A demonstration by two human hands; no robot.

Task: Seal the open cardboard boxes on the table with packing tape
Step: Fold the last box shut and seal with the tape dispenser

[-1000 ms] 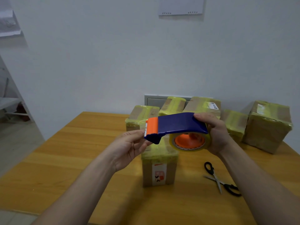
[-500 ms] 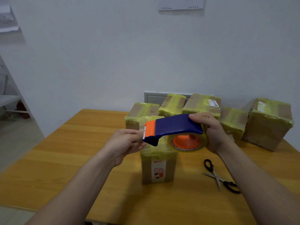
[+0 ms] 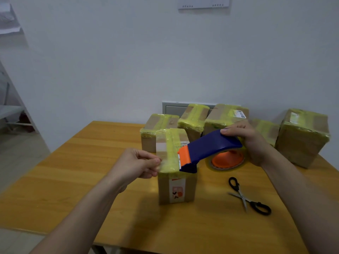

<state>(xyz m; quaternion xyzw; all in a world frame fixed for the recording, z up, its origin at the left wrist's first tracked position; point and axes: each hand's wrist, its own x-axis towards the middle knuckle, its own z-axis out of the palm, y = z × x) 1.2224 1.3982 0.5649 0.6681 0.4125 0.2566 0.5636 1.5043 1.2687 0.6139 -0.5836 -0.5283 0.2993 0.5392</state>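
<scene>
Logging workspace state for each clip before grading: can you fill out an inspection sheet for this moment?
Surface: wooden table, bearing boxes and scissors.
Job's things: front box, top covered in yellow tape; tape dispenser held over its near top edge, contact unclear; five back boxes, all taped.
Clutter: scissors, blades open, right of the front box.
Hands: left hand pinches the tape end with its fingers; right hand grips the tape dispenser.
Cables: nothing seen.
Surroundings: white wall, paper sheet, grey panel, shelving at left.
</scene>
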